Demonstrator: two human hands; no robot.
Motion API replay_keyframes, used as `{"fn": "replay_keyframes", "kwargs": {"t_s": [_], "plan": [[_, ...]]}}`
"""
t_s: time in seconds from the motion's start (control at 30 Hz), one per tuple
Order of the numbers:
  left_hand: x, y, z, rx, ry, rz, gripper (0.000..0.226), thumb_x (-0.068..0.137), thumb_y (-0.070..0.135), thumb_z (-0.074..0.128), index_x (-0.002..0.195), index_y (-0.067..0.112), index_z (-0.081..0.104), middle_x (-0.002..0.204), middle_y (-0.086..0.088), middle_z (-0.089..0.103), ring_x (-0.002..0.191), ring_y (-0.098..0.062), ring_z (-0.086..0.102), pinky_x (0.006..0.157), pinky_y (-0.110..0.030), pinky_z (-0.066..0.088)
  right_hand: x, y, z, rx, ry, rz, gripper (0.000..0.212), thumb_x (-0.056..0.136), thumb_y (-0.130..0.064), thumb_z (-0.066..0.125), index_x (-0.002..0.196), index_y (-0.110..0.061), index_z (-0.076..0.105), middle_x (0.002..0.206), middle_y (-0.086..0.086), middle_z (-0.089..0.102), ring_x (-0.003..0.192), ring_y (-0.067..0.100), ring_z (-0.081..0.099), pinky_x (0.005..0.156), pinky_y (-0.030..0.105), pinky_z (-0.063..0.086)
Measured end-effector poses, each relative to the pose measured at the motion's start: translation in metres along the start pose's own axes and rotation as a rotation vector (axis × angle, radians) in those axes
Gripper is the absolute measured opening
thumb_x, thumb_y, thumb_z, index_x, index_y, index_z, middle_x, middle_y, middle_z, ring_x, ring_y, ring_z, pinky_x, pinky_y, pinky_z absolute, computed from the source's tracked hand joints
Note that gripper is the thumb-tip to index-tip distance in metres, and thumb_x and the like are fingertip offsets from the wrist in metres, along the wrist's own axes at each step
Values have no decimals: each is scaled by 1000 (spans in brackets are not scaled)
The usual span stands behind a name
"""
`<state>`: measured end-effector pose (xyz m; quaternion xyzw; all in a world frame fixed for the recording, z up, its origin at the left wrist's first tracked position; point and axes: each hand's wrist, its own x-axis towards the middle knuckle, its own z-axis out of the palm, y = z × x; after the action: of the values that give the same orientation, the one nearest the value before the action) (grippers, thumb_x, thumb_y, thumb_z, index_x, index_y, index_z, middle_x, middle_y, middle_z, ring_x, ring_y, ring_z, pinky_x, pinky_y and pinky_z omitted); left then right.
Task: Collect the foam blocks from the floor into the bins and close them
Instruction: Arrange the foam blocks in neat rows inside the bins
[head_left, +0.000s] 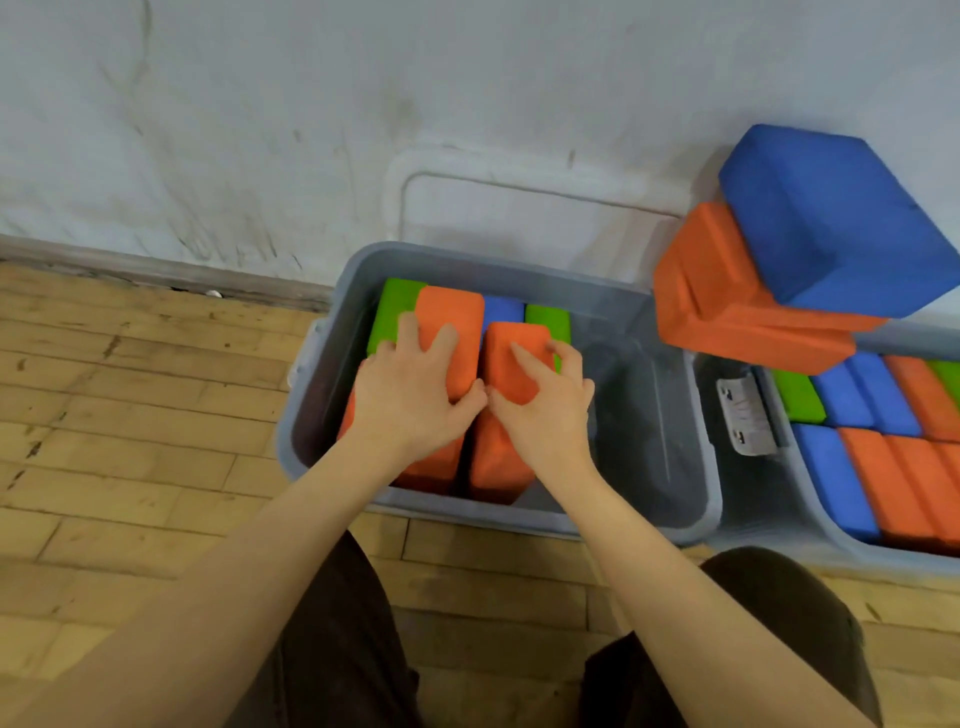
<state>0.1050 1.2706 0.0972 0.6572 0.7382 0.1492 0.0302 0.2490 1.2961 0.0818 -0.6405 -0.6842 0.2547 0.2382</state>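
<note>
A grey bin sits on the floor against the wall, its left half filled with upright foam blocks in green, blue and orange. My left hand grips one orange block from above inside the bin. My right hand grips a second orange block beside it. The thumbs almost touch. The bin's right half holds nothing. A second grey bin at the right is packed with several blocks, and an orange block and a blue block are stacked on top.
A clear lid leans on the white wall behind the first bin. Wooden floor lies to the left and in front. My knees in dark trousers are at the bottom edge.
</note>
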Motion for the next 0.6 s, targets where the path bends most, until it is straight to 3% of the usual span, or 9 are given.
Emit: {"fn": "replay_keyframes", "kwargs": {"t_s": [0.13,0.27,0.33,0.43,0.5,0.6], "plan": [[-9,-3,5,-40,-56,-25,67,80,62,31,139,31,33,141,-17,25,110,-40,45,79,-43,45,5,17,1,11,-42,33,63,79,-44,69,136,-34,45,150,-1,21,132,29,28,103,38,24],[-24,-9,23,-59,-168,5,68,87,55,42,147,38,15,156,-9,1,123,-37,39,86,-41,45,3,33,7,-83,-156,30,72,78,-49,66,142,-39,33,151,8,20,133,34,23,106,40,22],[-26,-17,35,-27,-172,15,70,81,60,37,145,40,18,153,-10,8,119,-37,43,87,-42,44,3,39,11,-102,-177,33,72,79,-49,66,142,-39,32,149,9,23,131,35,24,105,40,26],[-15,-24,52,7,-143,-57,62,80,65,34,131,31,43,136,-13,34,111,-39,44,91,-45,38,6,44,17,-102,-183,34,68,81,-50,63,141,-38,34,145,6,24,129,33,25,101,43,33],[-5,-28,67,100,-136,-62,53,86,57,44,124,21,50,130,-16,40,112,-39,42,93,-47,34,11,46,24,-98,-168,38,56,86,-52,55,137,-37,39,139,3,31,126,30,33,98,45,37],[6,-32,93,95,-126,-45,57,81,40,47,132,16,48,138,-19,41,121,-41,40,98,-50,31,19,54,37,-225,-123,-10,46,91,-53,45,133,-35,46,129,2,40,120,29,39,98,46,31]]}}
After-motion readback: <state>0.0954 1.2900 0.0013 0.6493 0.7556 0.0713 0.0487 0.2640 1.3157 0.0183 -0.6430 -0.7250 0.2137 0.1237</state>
